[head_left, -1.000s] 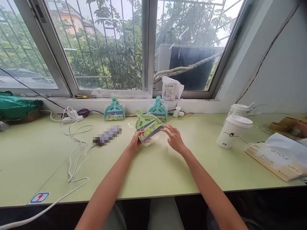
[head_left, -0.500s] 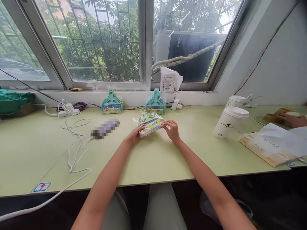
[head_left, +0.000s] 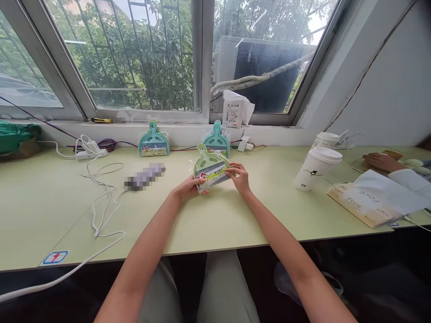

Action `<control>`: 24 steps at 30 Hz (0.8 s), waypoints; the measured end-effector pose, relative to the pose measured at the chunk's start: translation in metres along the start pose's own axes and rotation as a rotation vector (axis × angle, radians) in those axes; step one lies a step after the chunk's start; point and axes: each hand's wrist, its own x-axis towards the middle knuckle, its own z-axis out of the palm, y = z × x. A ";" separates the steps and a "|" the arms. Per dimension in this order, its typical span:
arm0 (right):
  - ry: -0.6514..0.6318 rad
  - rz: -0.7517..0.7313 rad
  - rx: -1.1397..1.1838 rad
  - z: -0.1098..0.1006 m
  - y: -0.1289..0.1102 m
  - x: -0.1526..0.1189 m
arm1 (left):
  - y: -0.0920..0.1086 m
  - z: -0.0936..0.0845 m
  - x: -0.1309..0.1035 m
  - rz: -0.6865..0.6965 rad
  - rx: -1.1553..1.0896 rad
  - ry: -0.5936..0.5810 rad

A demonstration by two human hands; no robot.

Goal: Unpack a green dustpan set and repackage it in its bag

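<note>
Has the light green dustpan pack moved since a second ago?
Yes. The light green dustpan pack, held by both hands, now stands more upright, its handle overlapping the teal dustpan leaning behind it.

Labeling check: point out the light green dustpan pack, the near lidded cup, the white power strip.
light green dustpan pack (head_left: 211,165), head view, pan face.
near lidded cup (head_left: 313,172), head view, side wall.
white power strip (head_left: 91,154), head view, top.

Both your bare forearms reach forward from the bottom edge, converging toward the middle; your left hand (head_left: 186,187) sits low, fingers curled inward and thumb pressed on top, pinching closed; your right hand (head_left: 239,177) is slightly higher and farther out (wrist bent a little), fingers curved and gripping; hands near each other, not touching.
</note>
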 end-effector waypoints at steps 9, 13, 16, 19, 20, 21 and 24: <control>0.046 0.579 0.430 -0.001 0.027 0.003 | -0.002 0.020 0.006 0.216 0.069 0.254; 0.241 0.646 0.484 -0.008 0.034 0.005 | 0.000 0.031 0.005 0.385 0.242 0.135; 0.258 0.651 0.511 -0.012 0.035 0.006 | -0.004 0.036 0.010 0.458 0.400 0.264; 0.215 0.607 0.506 -0.010 0.031 0.007 | -0.009 0.040 0.019 0.502 0.412 0.553; 0.206 0.573 0.491 -0.008 0.030 0.008 | -0.010 0.040 0.022 0.517 0.404 0.634; 0.204 0.534 0.469 -0.006 0.029 0.009 | -0.009 0.039 0.026 0.530 0.406 0.705; 0.222 0.430 0.344 0.001 0.033 0.014 | -0.006 0.032 0.039 0.523 0.515 0.868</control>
